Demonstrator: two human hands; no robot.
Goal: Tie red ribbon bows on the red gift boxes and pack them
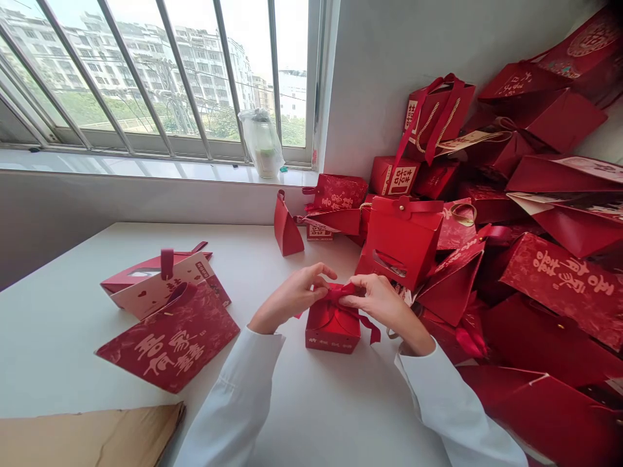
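A white tabletop [63,337] runs along a pale wall below a wide window [146,78], whose slanted metal bars stand before tall apartment blocks and green trees. On the light windowsill [146,165] at the far side stands a clear plastic bag [260,144] wrapped around a bottle-like object. A plain grey wall [389,78] rises to the right of the window.

Near the middle of the tabletop sits a small red box [333,331]. Both hands are closed in a pinch on the red ribbon [341,293] at its top: the left hand [292,298] curls in from the left, and the right hand [384,305] meets it from the right, fingertips close together. White sleeves [228,395] cover both forearms.

To the left lie a flat red card [168,340] printed with gold characters and a partly folded red-and-cream carton [160,285], touching each other. A sheet of brown cardboard [87,438] lies at the near-left edge. A large heap of red gift bags [555,292] covers the right side, climbing the wall, with one upright bag [402,243] just beyond the right hand.
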